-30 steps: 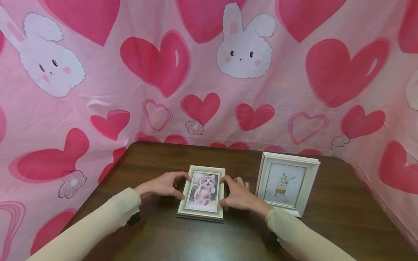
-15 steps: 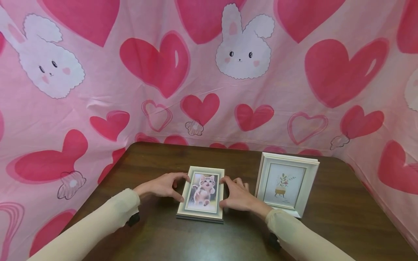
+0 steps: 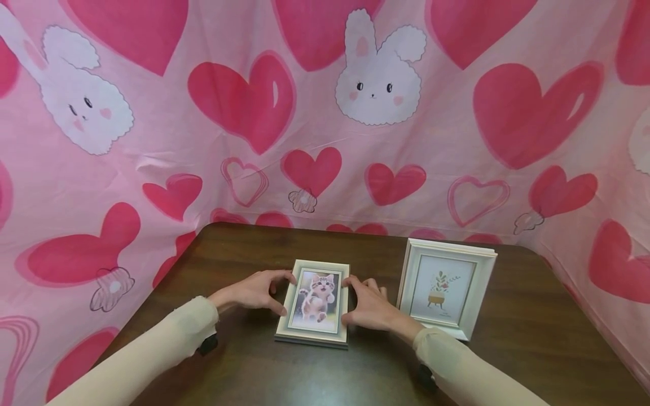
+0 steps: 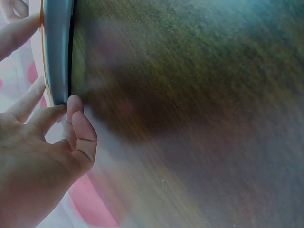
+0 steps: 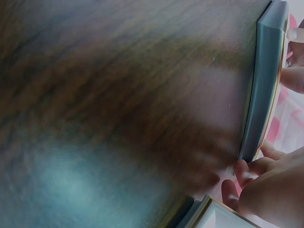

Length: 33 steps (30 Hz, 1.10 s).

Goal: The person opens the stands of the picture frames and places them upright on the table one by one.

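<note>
A cream picture frame [image 3: 319,301] with a kitten photo lies face up on the brown table. My left hand [image 3: 254,290] holds its left side, thumb lower down and forefinger near the upper corner. On the opposite side, my right hand [image 3: 373,304] grips the edge in much the same way. The left wrist view shows the frame's grey-blue side [image 4: 58,47] low against the tabletop, with curled fingers of the left hand [image 4: 42,166] at its end. Bent fingers of the right hand [image 5: 278,185] meet the frame's side [image 5: 267,80] in the right wrist view.
A second white picture frame [image 3: 442,287], with a potted-plant print, stands upright just right of the right hand. The brown table [image 3: 264,372] has rounded far corners. Behind and beside it hangs a pink cloth [image 3: 315,132] with hearts and rabbits.
</note>
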### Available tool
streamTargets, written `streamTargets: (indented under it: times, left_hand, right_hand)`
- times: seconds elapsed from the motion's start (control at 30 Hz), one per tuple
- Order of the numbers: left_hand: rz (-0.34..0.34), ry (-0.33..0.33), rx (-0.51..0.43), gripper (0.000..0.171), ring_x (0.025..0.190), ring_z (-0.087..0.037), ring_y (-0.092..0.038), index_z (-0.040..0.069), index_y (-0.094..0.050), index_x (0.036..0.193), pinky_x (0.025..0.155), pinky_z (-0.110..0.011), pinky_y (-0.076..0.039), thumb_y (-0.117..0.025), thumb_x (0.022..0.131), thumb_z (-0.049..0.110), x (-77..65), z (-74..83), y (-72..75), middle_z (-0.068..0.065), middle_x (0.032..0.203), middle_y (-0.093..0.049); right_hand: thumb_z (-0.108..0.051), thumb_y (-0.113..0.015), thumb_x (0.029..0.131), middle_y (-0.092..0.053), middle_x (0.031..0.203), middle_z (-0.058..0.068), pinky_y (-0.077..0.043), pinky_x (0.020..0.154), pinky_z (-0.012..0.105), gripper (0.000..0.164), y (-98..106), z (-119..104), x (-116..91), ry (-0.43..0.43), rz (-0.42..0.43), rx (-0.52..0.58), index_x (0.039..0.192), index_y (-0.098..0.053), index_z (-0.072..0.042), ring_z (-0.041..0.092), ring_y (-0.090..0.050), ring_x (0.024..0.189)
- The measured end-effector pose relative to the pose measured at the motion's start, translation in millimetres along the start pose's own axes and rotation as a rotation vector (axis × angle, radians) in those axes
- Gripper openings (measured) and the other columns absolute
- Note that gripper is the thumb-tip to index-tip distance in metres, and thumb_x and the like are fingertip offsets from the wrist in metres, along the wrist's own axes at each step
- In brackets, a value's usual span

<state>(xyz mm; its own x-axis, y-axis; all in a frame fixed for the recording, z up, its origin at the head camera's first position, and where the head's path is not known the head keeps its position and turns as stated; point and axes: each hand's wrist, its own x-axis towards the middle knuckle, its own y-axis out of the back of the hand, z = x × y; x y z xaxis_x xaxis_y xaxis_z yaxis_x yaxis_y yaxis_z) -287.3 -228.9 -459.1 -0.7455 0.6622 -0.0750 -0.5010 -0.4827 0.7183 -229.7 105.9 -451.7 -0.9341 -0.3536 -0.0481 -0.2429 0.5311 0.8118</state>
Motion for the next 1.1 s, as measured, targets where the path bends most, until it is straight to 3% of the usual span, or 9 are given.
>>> streamTargets:
  times: [0.17, 0.37, 0.5, 1.1]
  left_hand:
    - [0.005, -0.003, 0.006, 0.069, 0.091, -0.023, -0.052, 0.027, -0.060, 0.137, 0.067, -0.035, -0.045, -0.090, 0.077, 0.044, -0.3, -1.5, -1.4, -0.004, 0.102, -0.056]
    - [0.002, 0.057, -0.024, 0.066, 0.093, -0.028, -0.051, 0.020, -0.062, 0.135, 0.071, -0.039, -0.044, -0.091, 0.077, 0.034, -8.0, 29.7, 2.0, -0.009, 0.103, -0.056]
    - [0.005, 0.095, -0.030, 0.065, 0.095, -0.029, -0.051, 0.017, -0.062, 0.134, 0.073, -0.040, -0.043, -0.091, 0.077, 0.029, -9.6, 40.4, 2.9, -0.012, 0.104, -0.056]
    - [0.031, 0.120, -0.019, 0.068, 0.098, -0.029, -0.051, 0.017, -0.061, 0.136, 0.076, -0.042, -0.044, -0.092, 0.077, 0.026, -10.1, 42.0, 0.5, -0.011, 0.107, -0.057]
  right_hand:
    - [-0.037, -0.083, 0.071, -0.068, 0.123, 0.009, -0.032, 0.092, 0.051, 0.072, -0.4, 0.6, -0.2, 0.002, 0.004, -0.001, 0.135, -0.055, -0.018, 0.032, -0.044, 0.121]
    - [-0.037, -0.083, 0.072, -0.067, 0.123, 0.009, -0.033, 0.093, 0.051, 0.072, -0.7, -0.7, -0.8, -0.008, -0.002, 0.004, 0.136, -0.056, -0.018, 0.032, -0.044, 0.122]
    - [-0.038, -0.083, 0.072, -0.066, 0.124, 0.009, -0.033, 0.093, 0.051, 0.073, -0.4, -1.4, -0.7, -0.007, -0.001, 0.006, 0.136, -0.056, -0.018, 0.031, -0.044, 0.122]
    - [-0.037, -0.084, 0.071, -0.065, 0.125, 0.010, -0.033, 0.094, 0.052, 0.075, 0.2, -2.8, -1.7, -0.013, 0.006, 0.016, 0.137, -0.055, -0.018, 0.033, -0.043, 0.125]
